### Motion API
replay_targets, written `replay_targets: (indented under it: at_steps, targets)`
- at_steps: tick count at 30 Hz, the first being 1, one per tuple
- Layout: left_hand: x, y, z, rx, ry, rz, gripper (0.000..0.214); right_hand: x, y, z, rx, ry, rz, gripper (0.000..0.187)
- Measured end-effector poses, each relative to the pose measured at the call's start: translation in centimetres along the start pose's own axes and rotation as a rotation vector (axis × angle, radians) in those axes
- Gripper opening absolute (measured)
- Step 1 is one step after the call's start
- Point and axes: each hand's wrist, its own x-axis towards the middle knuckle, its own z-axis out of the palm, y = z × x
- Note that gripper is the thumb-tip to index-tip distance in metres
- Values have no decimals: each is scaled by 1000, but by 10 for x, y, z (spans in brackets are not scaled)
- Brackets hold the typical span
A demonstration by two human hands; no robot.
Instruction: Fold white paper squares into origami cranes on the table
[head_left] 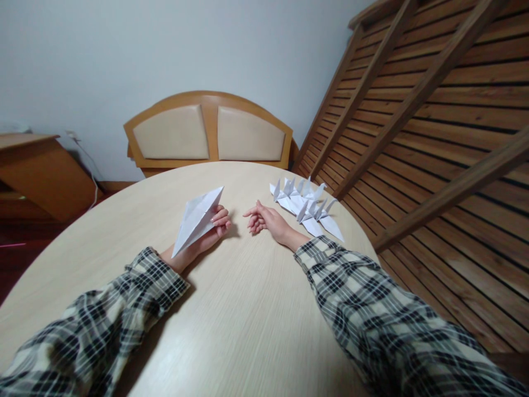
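In my left hand (219,221) is a folded piece of white paper (197,214), shaped like a long pointed diamond. My fingers curl around its right edge, and the paper hides part of the palm and wrist. My right hand (268,221) holds nothing; its index finger points left toward the paper, with the other fingers loosely curled and the thumb raised. A gap of table lies between the two hands. Just right of my right hand stand several white folded paper cranes (314,212), grouped closely with their wings or necks pointing up.
Both forearms lie over a round light-wood table (248,309). Beyond its far edge is a headboard (212,132) with two cream panels. A slatted wooden frame (433,127) leans close along the right side. At the far left stands a wooden cabinet (45,176).
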Motion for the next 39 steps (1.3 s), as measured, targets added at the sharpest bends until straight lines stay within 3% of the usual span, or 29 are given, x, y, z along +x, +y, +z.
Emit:
replay_targets:
  at_steps: [17, 20, 24, 28, 31, 36, 39]
  targets:
    - [1, 0, 6, 131, 52, -133, 28, 1, 2, -1, 3, -16, -7, 56]
    - [3, 1, 5, 171, 109, -126, 28, 1, 3, -1, -3, -16, -14, 54]
    - [9, -5, 2, 358, 254, -29, 16, 2, 5, -1, -1, -9, -21, 49]
    - [11, -14, 3, 580, 348, 220, 3, 3, 5, 0, -13, -4, -25, 51]
    - [9, -16, 6, 760, 296, 331, 5, 3, 4, 2, -82, -18, -64, 47]
    - [5, -15, 3, 931, 218, 346, 20, 5, 4, 2, -78, 8, -47, 33]
    - [6, -13, -4, 1091, 192, 531, 42, 5, 2, 0, 8, 65, 1, 32]
